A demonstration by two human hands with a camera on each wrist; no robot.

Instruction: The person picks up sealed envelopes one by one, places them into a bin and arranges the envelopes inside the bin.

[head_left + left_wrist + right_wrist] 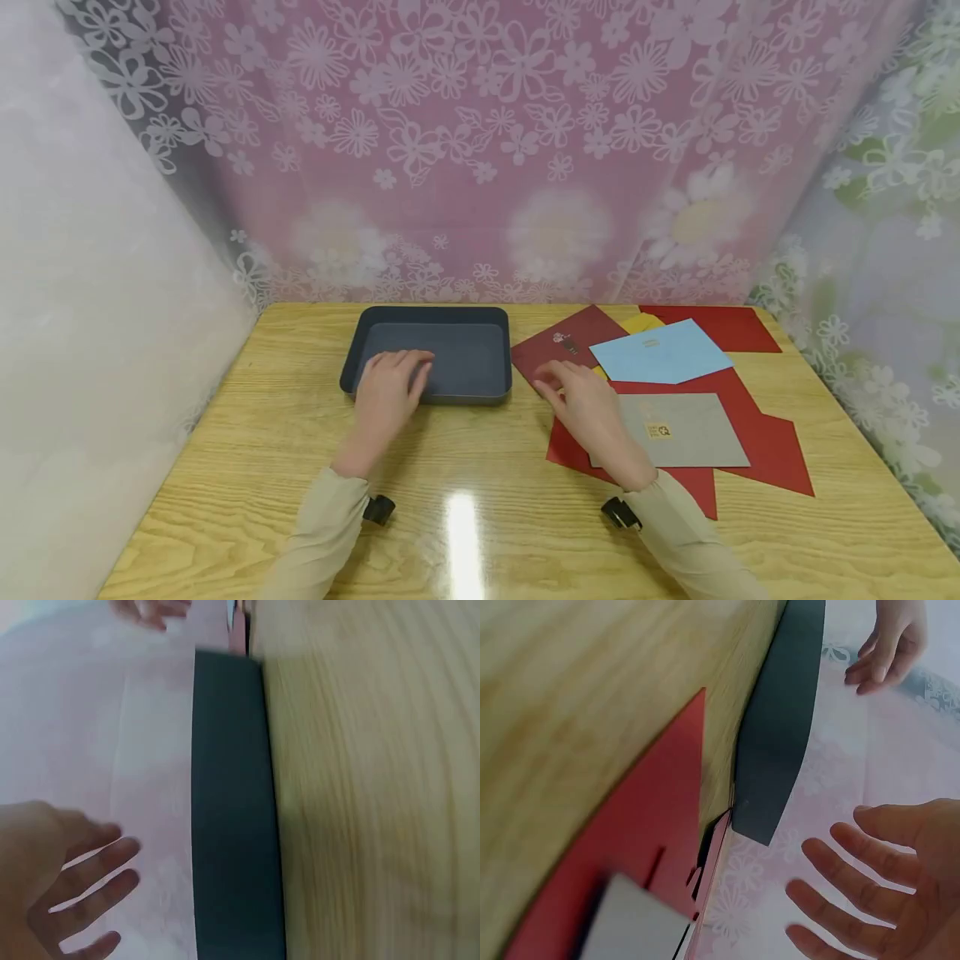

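A dark grey rectangular tray (pixel 472 398) sits at the back left of the wooden table, with nothing in it. Above its near left part hovers my left hand (pixel 388 387), fingers relaxed and holding nothing; the left wrist view shows that hand (pixel 52 877) apart from the tray wall (pixel 232 810). My right hand (pixel 585 404) hangs loosely over the left side of a spread of paper envelopes. Closest to it are a dark red envelope (pixel 547 337) with a small printed figure and a grey envelope (pixel 697 429) with a gold label. In the right wrist view the fingers (pixel 855 885) are spread and hold nothing.
A light blue envelope (pixel 660 354) overlaps a yellow one (pixel 641 322). Several red envelopes (pixel 780 450) lie beneath and around, one red piece (pixel 720 327) at the back right edge. A flowered curtain (pixel 465 167) hangs behind the table (pixel 262 467).
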